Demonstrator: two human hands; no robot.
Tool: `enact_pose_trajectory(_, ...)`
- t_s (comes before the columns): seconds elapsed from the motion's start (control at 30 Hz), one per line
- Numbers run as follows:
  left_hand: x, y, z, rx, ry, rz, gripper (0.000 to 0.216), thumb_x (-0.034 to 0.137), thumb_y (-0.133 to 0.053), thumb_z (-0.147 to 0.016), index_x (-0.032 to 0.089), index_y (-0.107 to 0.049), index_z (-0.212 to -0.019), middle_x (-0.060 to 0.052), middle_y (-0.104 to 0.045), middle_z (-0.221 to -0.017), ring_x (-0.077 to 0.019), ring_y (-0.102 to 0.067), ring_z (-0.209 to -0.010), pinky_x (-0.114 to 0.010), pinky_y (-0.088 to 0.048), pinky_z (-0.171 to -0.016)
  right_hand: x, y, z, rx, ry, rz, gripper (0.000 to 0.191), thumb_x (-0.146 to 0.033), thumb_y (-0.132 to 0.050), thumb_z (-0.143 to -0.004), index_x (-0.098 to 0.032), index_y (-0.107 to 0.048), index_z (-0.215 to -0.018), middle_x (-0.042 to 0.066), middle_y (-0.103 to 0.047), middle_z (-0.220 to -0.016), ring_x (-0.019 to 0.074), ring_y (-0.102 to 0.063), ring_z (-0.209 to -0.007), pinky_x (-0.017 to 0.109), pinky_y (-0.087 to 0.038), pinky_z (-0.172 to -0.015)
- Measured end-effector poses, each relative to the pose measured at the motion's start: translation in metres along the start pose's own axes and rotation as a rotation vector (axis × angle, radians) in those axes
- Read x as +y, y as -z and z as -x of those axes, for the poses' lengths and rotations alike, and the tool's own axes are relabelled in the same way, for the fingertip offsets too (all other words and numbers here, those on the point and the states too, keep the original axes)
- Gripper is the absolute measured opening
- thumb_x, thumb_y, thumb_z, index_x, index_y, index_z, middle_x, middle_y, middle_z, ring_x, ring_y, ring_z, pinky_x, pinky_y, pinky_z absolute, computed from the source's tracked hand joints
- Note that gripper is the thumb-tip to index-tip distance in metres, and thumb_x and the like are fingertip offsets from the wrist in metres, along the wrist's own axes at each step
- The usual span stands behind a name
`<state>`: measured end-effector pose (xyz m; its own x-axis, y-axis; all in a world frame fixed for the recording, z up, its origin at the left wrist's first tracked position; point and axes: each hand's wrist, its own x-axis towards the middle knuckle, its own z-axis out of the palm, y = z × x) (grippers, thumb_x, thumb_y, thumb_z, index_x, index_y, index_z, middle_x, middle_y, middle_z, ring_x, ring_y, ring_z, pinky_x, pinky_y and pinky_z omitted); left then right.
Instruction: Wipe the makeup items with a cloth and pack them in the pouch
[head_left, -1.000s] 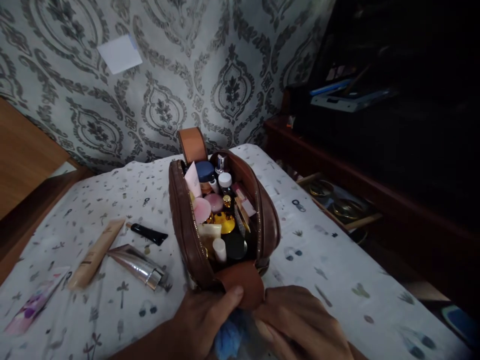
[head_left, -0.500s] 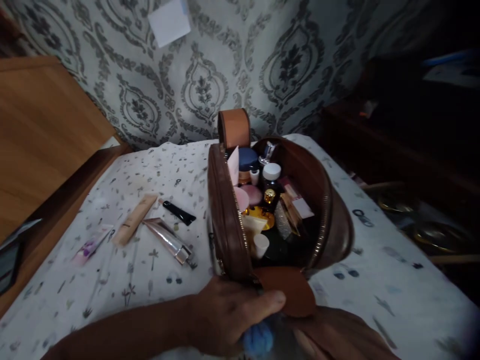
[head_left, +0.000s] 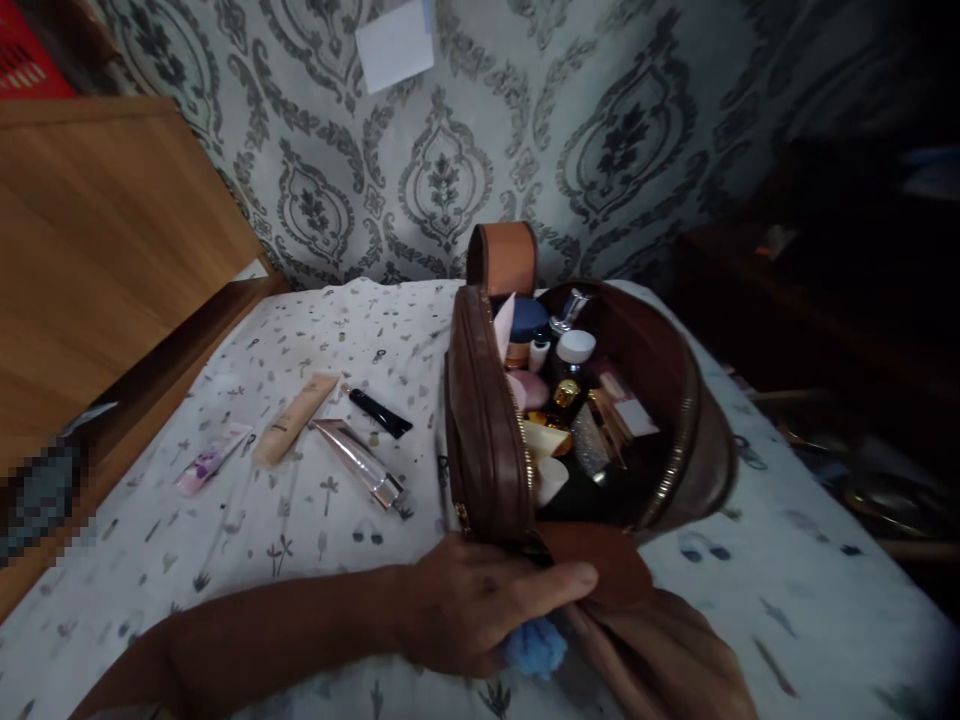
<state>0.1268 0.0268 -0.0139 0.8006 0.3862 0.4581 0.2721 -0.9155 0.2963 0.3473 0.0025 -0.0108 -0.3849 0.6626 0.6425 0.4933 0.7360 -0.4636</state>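
An unzipped brown toiletry bag point(head_left: 487, 430) stands on the bed-like surface, full of cosmetics: a white-capped jar point(head_left: 576, 347), a blue-lidded jar point(head_left: 527, 318), a gold-capped bottle point(head_left: 566, 392), a cream tube point(head_left: 545, 438) and others. My left hand point(head_left: 487, 610) is closed at the bag's near end, its thumb lying against the tan leather handle point(head_left: 600, 560). Just under it a fluffy blue thing point(head_left: 536, 645) pokes out. My right hand point(head_left: 667, 650) is closed below the same handle; its fingertips are partly hidden, so what they grip is unclear.
Left of the bag lie a black tube point(head_left: 379, 412), a silver tube point(head_left: 360, 465), a beige tube point(head_left: 296, 418) and a pink-purple tube point(head_left: 212, 460) on the printed white sheet point(head_left: 285, 610). A wooden panel point(head_left: 112, 230) borders the left, patterned wallpaper point(head_left: 442, 180) the back.
The whole view has shifted, so bag and tubes appear farther right. Both hands keep their place at the bag's near end, with the right fingers slightly rearranged under the handle.
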Motion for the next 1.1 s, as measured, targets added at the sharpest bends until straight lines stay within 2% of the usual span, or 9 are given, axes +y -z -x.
enact_pose_trajectory(0.1,0.001,0.0,-0.002,0.101,-0.015,0.009,0.055,0.028,-0.035,-0.101,0.014,-0.018,-0.152,-0.005,-0.069,-0.094,-0.0148,-0.067,-0.086,-0.026,-0.056,-0.081,-0.009,0.0,-0.011,0.01,0.02,-0.043,0.024,-0.02,-0.044,-0.103,-0.021,-0.063,-0.088,0.001,-0.071,-0.065,0.0127,-0.067,-0.052,0.022,-0.052,-0.055)
enact_pose_trajectory(0.2,0.003,0.002,-0.005,0.086,-0.048,0.019,0.05,0.021,-0.043,-0.098,0.021,-0.031,-0.146,-0.002,-0.066,-0.092,-0.0139,-0.065,-0.081,-0.027,-0.055,-0.079,-0.012,0.0,-0.017,0.033,0.025,-0.072,0.03,-0.022,-0.037,-0.105,-0.022,-0.054,-0.081,-0.002,-0.063,-0.057,0.0106,-0.061,-0.049,0.021,-0.047,-0.053)
enact_pose_trajectory(0.37,0.006,0.004,-0.008,0.124,-0.035,0.037,0.037,0.025,-0.04,-0.101,0.02,-0.045,-0.138,-0.002,-0.064,-0.084,-0.0139,-0.062,-0.073,-0.025,-0.052,-0.066,-0.011,0.002,-0.014,-0.007,0.01,-0.083,0.032,-0.024,-0.033,-0.107,-0.022,-0.048,-0.079,-0.002,-0.06,-0.06,0.0103,-0.057,-0.051,0.022,-0.044,-0.056)
enact_pose_trajectory(0.53,0.011,0.005,-0.009,0.133,-0.066,-0.002,0.04,0.027,-0.03,-0.105,0.01,-0.044,-0.138,-0.005,-0.067,-0.083,-0.0162,-0.064,-0.073,-0.027,-0.051,-0.063,-0.012,0.002,-0.012,-0.028,0.014,-0.096,0.038,-0.024,-0.029,-0.107,-0.022,-0.047,-0.073,-0.003,-0.054,-0.056,0.0099,-0.05,-0.049,0.022,-0.04,-0.053)
enact_pose_trajectory(0.63,0.016,0.009,-0.013,0.132,-0.112,-0.062,0.039,0.024,-0.031,-0.105,0.005,-0.043,-0.137,-0.006,-0.068,-0.08,-0.0164,-0.065,-0.071,-0.027,-0.052,-0.062,-0.011,0.0,-0.011,-0.039,0.012,-0.088,0.043,-0.026,-0.027,-0.108,-0.021,-0.047,-0.071,-0.003,-0.055,-0.056,0.0099,-0.05,-0.049,0.023,-0.039,-0.052)
enact_pose_trajectory(0.77,0.02,0.013,-0.018,0.13,-0.188,-0.091,0.032,0.018,-0.04,-0.1,0.006,-0.047,-0.129,-0.005,-0.07,-0.076,-0.016,-0.064,-0.064,-0.027,-0.052,-0.057,-0.009,-0.002,-0.009,-0.083,0.011,-0.132,0.048,-0.033,-0.022,-0.108,-0.021,-0.05,-0.071,-0.002,-0.056,-0.057,0.0108,-0.05,-0.049,0.025,-0.038,-0.05)
enact_pose_trajectory(0.87,0.022,0.014,-0.017,0.116,-0.224,-0.125,0.025,0.016,-0.043,-0.099,0.008,-0.053,-0.12,-0.004,-0.069,-0.071,-0.0165,-0.063,-0.06,-0.028,-0.052,-0.053,-0.008,-0.002,-0.007,-0.119,0.018,-0.158,0.049,-0.031,-0.022,-0.108,-0.02,-0.052,-0.071,-0.002,-0.056,-0.058,0.0111,-0.049,-0.049,0.026,-0.037,-0.049)
enact_pose_trajectory(0.97,0.024,0.019,-0.011,0.069,-0.214,-0.155,0.026,0.014,-0.041,-0.098,0.008,-0.055,-0.119,-0.005,-0.069,-0.072,-0.017,-0.065,-0.061,-0.029,-0.054,-0.056,-0.008,-0.002,-0.007,-0.125,0.014,-0.142,0.043,-0.025,-0.029,-0.106,-0.02,-0.053,-0.07,-0.002,-0.056,-0.058,0.0113,-0.048,-0.049,0.026,-0.036,-0.049)
enact_pose_trajectory(1.1,0.026,0.029,0.002,0.01,-0.119,-0.218,0.033,0.015,-0.035,-0.1,0.009,-0.055,-0.126,-0.007,-0.07,-0.077,-0.0171,-0.068,-0.071,-0.028,-0.056,-0.064,-0.01,-0.001,-0.007,-0.1,0.04,-0.127,0.042,-0.022,-0.033,-0.105,-0.02,-0.054,-0.069,-0.003,-0.055,-0.058,0.011,-0.048,-0.05,0.026,-0.037,-0.05)
